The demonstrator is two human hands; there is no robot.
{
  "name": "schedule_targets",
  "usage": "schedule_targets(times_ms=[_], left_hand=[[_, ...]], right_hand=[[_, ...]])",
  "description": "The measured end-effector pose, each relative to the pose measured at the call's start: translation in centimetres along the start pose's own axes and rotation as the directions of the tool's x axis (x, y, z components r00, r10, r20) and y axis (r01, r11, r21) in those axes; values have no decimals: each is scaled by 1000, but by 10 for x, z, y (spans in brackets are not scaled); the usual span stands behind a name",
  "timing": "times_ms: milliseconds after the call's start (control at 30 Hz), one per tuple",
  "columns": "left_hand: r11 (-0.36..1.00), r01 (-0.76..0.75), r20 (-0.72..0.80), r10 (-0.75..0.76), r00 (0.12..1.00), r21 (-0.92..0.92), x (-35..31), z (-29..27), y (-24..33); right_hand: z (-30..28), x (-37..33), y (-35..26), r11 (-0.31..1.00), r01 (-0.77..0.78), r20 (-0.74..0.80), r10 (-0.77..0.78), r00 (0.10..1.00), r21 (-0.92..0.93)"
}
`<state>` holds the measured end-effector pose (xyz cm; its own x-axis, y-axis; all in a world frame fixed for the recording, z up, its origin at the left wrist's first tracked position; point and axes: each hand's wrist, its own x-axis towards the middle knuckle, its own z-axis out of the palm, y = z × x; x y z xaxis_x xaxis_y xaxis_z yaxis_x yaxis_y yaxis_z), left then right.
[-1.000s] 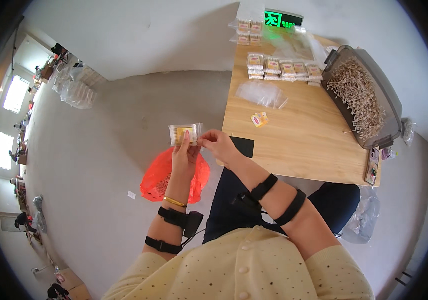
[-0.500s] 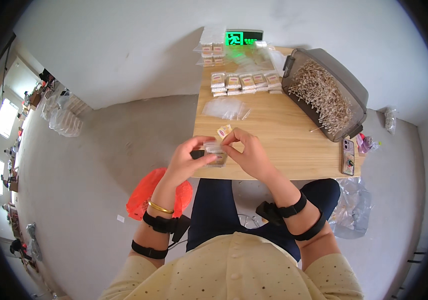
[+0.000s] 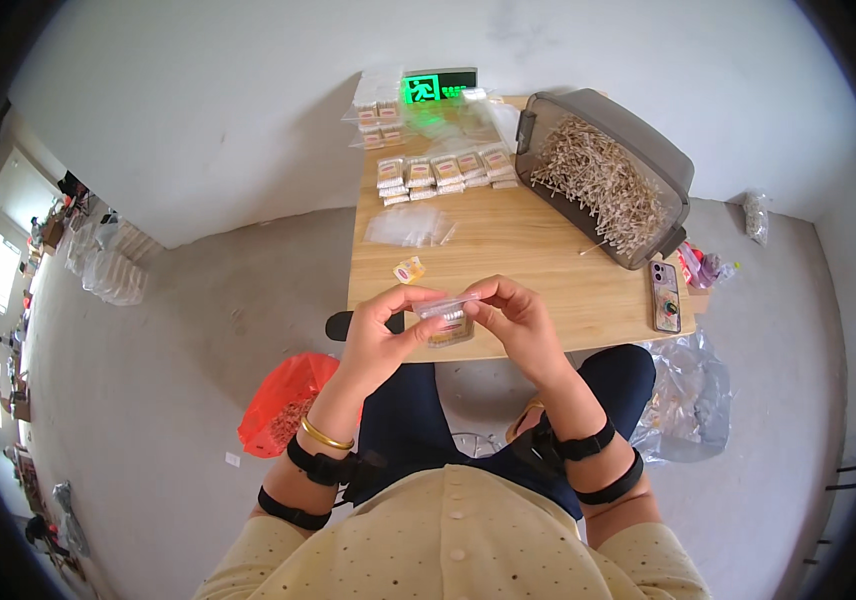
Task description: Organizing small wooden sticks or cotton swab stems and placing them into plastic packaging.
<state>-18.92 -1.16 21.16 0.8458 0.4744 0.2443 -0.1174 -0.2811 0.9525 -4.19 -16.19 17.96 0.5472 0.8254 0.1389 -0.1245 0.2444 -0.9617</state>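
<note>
Over the table's front edge, I hold a small clear zip bag (image 3: 452, 330) between both hands. White-tipped cotton swabs and a printed card show through it. At the bag's upper left, my left hand (image 3: 384, 328) grips it between thumb and fingers. Thumb and index finger of my right hand (image 3: 516, 322) pinch the top right corner, along the bag's mouth. Just beyond my hands lies a small yellow-and-white label card (image 3: 409, 270). Farther back, a pile of flat clear bags (image 3: 411, 227) is spread out on the wooden table (image 3: 518, 270).
Rows of filled swab packs (image 3: 447, 170) stand behind the bags, with more bagged packs (image 3: 380, 110) stacked beside a green-lit exit sign (image 3: 438, 87). A grey bin (image 3: 676, 170) of loose cotton swabs lies tilted at right, near a phone (image 3: 665, 297). A red bag (image 3: 276, 395) sits on the floor.
The whole view has shifted a little, so the table sits farther left. Both hands now hold the bag by its top edge, where its mouth is drawn out straight between them.
</note>
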Motion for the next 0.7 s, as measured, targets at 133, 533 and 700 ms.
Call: schedule_targets(times_ms=[133,533,700], left_hand=[[994,106,2,-106,994,38,4,-3,-13],[987,161,-5,-161,987,31,14,0,-39],[987,159,-16,-159,987,28,18,5,-50]], right_hand=[[-1,1,3,1000,-6,-25,6,1000,-17],[0,16,26,997,-63,-74,60,995,-38],[-2,20,32,964,-44,-144,6,990,-263]])
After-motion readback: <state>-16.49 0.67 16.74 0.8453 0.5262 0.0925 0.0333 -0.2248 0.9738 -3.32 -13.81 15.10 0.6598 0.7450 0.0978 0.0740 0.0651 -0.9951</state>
